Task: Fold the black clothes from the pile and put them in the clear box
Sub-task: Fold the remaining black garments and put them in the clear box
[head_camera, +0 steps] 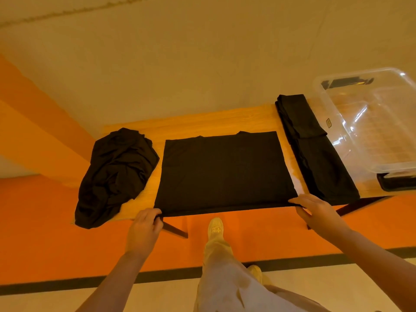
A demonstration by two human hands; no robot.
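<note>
wooden table [202, 122] | orange floor [45, 221] with black stripe [168, 274] | beige wall [180, 52]

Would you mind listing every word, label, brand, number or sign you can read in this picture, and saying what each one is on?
No text can be read in this view.
Small sticker on the side wall of the clear box: a label at, too small and blurred to read.
Spread black shirt, crumpled pile and folded black clothes: no print or tag visible.
</note>
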